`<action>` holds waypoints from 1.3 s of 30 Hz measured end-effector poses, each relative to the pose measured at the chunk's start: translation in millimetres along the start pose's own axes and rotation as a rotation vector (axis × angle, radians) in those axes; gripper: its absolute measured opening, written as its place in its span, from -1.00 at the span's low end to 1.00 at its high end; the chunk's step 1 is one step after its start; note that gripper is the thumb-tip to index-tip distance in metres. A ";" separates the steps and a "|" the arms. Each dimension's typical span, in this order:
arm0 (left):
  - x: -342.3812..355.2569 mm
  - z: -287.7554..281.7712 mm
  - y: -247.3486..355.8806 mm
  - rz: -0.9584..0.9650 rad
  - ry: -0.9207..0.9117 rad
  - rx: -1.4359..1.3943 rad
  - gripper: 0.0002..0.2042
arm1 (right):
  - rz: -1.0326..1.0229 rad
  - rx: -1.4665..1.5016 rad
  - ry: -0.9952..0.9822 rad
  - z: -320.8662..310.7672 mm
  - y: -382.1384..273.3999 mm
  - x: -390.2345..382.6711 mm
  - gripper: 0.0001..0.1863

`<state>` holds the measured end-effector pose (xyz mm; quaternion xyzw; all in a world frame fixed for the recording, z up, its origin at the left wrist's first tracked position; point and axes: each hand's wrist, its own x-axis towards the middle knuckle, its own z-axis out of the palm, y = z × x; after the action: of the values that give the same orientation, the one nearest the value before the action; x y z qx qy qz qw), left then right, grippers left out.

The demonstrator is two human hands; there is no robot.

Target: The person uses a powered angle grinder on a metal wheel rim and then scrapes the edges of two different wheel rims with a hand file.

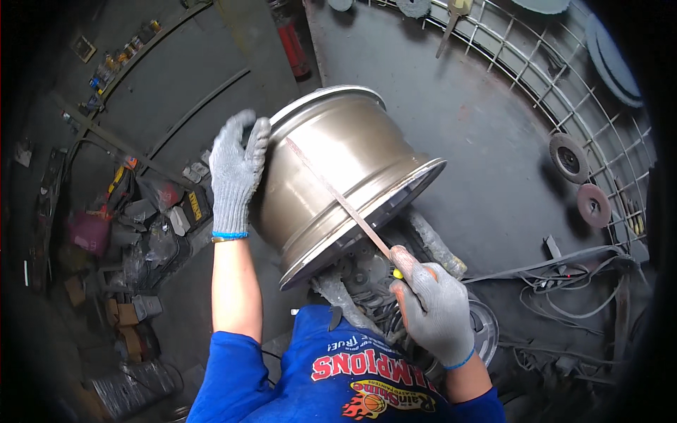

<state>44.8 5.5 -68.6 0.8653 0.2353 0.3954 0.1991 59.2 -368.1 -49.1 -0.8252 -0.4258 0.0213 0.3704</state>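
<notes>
A bare metal wheel rim (384, 137) lies tilted on its side in front of me, its barrel facing up. My left hand (236, 169), in a grey knit glove, is at the rim's left edge with the fingers stretched out and the thumb apart. My right hand (441, 314), gloved too, is closed round the handle end of a long, narrow file (337, 196). A bit of yellow shows at the grip. The file's blade slants across the barrel and over the near lip. The rest of the handle is hidden in the glove.
Wrapped support arms (437, 243) stick out beneath the rim. Another wheel (483, 328) is beside my right wrist. Cables (564, 285) and a wire rack (504, 39) with abrasive discs (568, 158) are at right. A red cylinder (291, 46) stands behind; boxes (123, 314) clutter the left.
</notes>
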 end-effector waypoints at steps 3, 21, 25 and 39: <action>-17.7 3.8 -22.4 -0.247 -0.037 0.053 -0.35 | 0.071 0.077 0.025 -7.3 3.1 -8.2 -0.50; -35.2 13.9 -34.8 -0.220 0.086 -0.067 -0.45 | 0.138 0.133 0.273 -15.0 31.0 -18.1 -0.43; -33.4 10.1 -62.0 -0.126 0.106 -0.098 -0.45 | 0.322 0.328 0.279 -2.6 45.7 -11.9 -0.43; 5.8 5.5 -24.9 -0.132 -0.148 -0.001 -0.43 | -0.175 0.541 0.354 51.1 92.3 107.4 -0.53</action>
<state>46.2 28.0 -81.7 0.8746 0.2765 0.3166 0.2419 173.0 -294.1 -114.1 -0.6480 -0.4032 -0.0419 0.6448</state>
